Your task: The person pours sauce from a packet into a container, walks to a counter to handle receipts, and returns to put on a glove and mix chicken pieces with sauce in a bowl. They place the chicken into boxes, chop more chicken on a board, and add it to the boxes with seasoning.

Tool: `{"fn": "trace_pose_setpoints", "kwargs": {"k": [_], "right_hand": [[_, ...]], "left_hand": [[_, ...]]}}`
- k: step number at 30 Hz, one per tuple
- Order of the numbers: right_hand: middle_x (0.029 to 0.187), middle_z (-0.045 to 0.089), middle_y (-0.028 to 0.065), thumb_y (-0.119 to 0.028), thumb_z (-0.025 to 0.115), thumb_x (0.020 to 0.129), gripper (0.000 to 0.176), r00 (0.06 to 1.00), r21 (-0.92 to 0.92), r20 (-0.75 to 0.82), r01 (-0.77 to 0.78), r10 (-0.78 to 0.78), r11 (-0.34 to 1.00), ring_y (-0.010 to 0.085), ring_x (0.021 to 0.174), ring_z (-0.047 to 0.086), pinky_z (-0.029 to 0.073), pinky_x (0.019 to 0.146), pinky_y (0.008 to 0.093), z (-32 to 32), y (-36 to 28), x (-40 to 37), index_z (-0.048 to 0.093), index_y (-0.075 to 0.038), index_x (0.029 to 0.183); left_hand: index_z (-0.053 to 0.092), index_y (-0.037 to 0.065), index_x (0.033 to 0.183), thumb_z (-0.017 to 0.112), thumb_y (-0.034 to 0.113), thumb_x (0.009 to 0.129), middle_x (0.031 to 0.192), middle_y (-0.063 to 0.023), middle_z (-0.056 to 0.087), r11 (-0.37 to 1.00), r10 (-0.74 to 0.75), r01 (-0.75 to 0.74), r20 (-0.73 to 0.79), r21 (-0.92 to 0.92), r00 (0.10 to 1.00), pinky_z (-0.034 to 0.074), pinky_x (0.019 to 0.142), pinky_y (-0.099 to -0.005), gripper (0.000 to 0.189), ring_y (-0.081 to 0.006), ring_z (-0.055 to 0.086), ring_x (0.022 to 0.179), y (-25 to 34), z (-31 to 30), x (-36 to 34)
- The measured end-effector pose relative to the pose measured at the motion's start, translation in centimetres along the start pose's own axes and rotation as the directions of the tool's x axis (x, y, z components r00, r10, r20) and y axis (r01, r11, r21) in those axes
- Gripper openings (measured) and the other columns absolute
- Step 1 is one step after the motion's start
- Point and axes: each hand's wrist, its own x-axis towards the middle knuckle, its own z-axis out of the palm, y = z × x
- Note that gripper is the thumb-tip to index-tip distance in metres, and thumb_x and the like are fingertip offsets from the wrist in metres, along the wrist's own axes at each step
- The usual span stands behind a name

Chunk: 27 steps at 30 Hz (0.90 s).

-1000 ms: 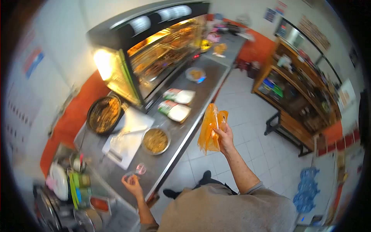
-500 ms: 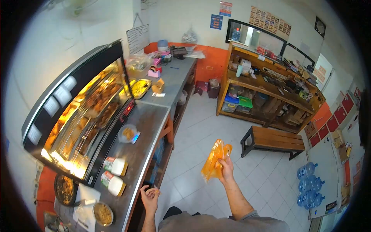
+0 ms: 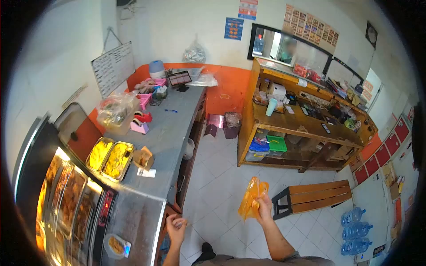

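Observation:
My right hand (image 3: 265, 210) is closed around the top of an orange plastic bag (image 3: 249, 200), held out over the tiled floor. The bag looks thin, shiny and crumpled. My left hand (image 3: 176, 227) hangs beside the counter edge with its fingers curled in. Whether something small sits in those fingers is hidden. Near it on the counter (image 3: 137, 213) are a plastic bowl of food (image 3: 116, 244) and a lit glass food warmer (image 3: 66, 199). Two metal trays of yellow food (image 3: 116, 160) stand further along, beside a small brown carton (image 3: 143, 158).
A wooden bench (image 3: 317, 197) stands right of the bag. Behind it is a wooden shelf desk (image 3: 301, 166) with boxes and bottles. Blue water jugs (image 3: 356, 230) stand at the right wall. A tape dispenser (image 3: 140, 124) and a tablet (image 3: 179, 79) sit along the counter.
My view has moved forward along the counter, so the trays and desk appear closer. My right hand still holds the orange bag. My left hand remains curled near the counter edge.

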Motion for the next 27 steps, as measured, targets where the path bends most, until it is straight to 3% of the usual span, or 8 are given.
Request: {"fn": "trace_pose_setpoints", "kwargs": {"k": [8, 14, 16, 21, 23, 25, 26, 27], "right_hand": [[0.113, 0.058, 0.0068, 0.003, 0.053, 0.083, 0.044, 0.994, 0.004, -0.053, 0.096, -0.096, 0.995, 0.0188, 0.102, 0.059, 0.048, 0.088, 0.0316, 4.7, 4.1, 31.4, 0.047, -0.004, 0.126], [0.111, 0.056, 0.008, -0.002, 0.055, 0.085, 0.038, 0.947, -0.185, -0.245, 0.163, -0.207, 0.969, 0.0195, 0.1, 0.057, 0.046, 0.089, 0.0311, 5.0, 15.8, 67.0, 0.048, -0.002, 0.122], [0.105, 0.056, 0.0091, -0.004, 0.055, 0.086, 0.03, 0.893, -0.566, -0.166, 0.262, -0.419, 0.782, 0.021, 0.096, 0.056, 0.045, 0.087, 0.033, 4.7, 18.8, 79.4, 0.049, -0.001, 0.115], [0.099, 0.055, 0.0109, -0.006, 0.053, 0.088, 0.023, 0.798, -0.671, -0.385, 0.103, -0.463, 0.735, 0.0249, 0.095, 0.055, 0.044, 0.087, 0.0365, 1.2, 28.5, 107.0, 0.048, 0.0, 0.11], [0.102, 0.057, 0.0127, -0.008, 0.052, 0.09, 0.021, 0.787, -0.706, -0.371, 0.107, -0.494, 0.7, 0.0277, 0.097, 0.056, 0.044, 0.087, 0.0364, -2.7, 34.4, 116.3, 0.047, -0.001, 0.11], [0.121, 0.053, 0.0181, -0.011, 0.049, 0.093, 0.031, 0.887, -0.802, -0.168, 0.131, -0.43, 0.583, 0.032, 0.113, 0.051, 0.041, 0.095, 0.0401, -5.7, 37.7, 122.3, 0.045, 0.001, 0.121], [0.121, 0.053, 0.0181, -0.011, 0.049, 0.093, 0.031, 0.892, -0.807, -0.187, 0.099, -0.411, 0.582, 0.032, 0.113, 0.051, 0.041, 0.095, 0.0401, -7.0, 39.4, 124.5, 0.045, 0.001, 0.121], [0.126, 0.049, 0.0178, -0.015, 0.049, 0.093, 0.036, 0.898, -0.906, -0.126, 0.069, -0.421, 0.418, 0.0325, 0.118, 0.047, 0.037, 0.098, 0.0424, -8.3, 41.0, 126.2, 0.043, -0.001, 0.126]], "left_hand": [[0.039, 0.007, 0.119, 0.071, -0.003, 0.081, 0.098, -0.0128, 0.065, 0.998, -0.056, 0.06, 0.207, -0.015, 0.977, 0.052, 0.08, -0.0286, 0.051, -0.0178, 0.064, 0.091, -4.4, 22.3, 29.9], [0.039, 0.006, 0.119, 0.072, -0.001, 0.081, 0.098, -0.0138, 0.066, 0.995, -0.086, 0.096, 0.245, -0.028, 0.966, 0.051, 0.077, -0.0281, 0.051, -0.0175, 0.064, 0.092, -14.6, 37.4, 54.0], [0.039, 0.007, 0.119, 0.071, -0.002, 0.081, 0.098, -0.0134, 0.065, 0.983, -0.184, 0.182, 0.222, 0.03, 0.958, 0.052, 0.078, -0.0292, 0.051, -0.0177, 0.064, 0.091, -18.5, 41.2, 60.7], [0.038, 0.005, 0.119, 0.071, -0.001, 0.081, 0.096, -0.0128, 0.065, 0.927, -0.361, 0.337, 0.144, 0.166, 0.921, 0.05, 0.082, -0.0297, 0.05, -0.0183, 0.063, 0.089, -27.5, 47.0, 74.3], [0.038, 0.005, 0.119, 0.07, 0.001, 0.083, 0.095, -0.0131, 0.066, 0.895, -0.411, 0.385, 0.081, 0.223, 0.908, 0.05, 0.081, -0.0302, 0.049, -0.0183, 0.063, 0.088, -30.5, 48.5, 77.9], [0.038, 0.004, 0.119, 0.07, 0.001, 0.084, 0.097, -0.0147, 0.065, 0.843, -0.496, 0.48, 0.007, 0.241, 0.868, 0.051, 0.079, -0.0304, 0.047, -0.0187, 0.063, 0.089, -33.3, 49.6, 80.3], [0.038, 0.005, 0.119, 0.07, 0.001, 0.084, 0.1, -0.0158, 0.065, 0.817, -0.535, 0.522, -0.013, 0.246, 0.845, 0.052, 0.078, -0.0313, 0.048, -0.0201, 0.064, 0.092, -34.8, 50.1, 81.4], [0.038, 0.005, 0.119, 0.07, 0.001, 0.084, 0.1, -0.0158, 0.065, 0.799, -0.558, 0.544, -0.021, 0.255, 0.83, 0.052, 0.078, -0.0313, 0.048, -0.0201, 0.064, 0.092, -36.2, 50.9, 82.4]]}}
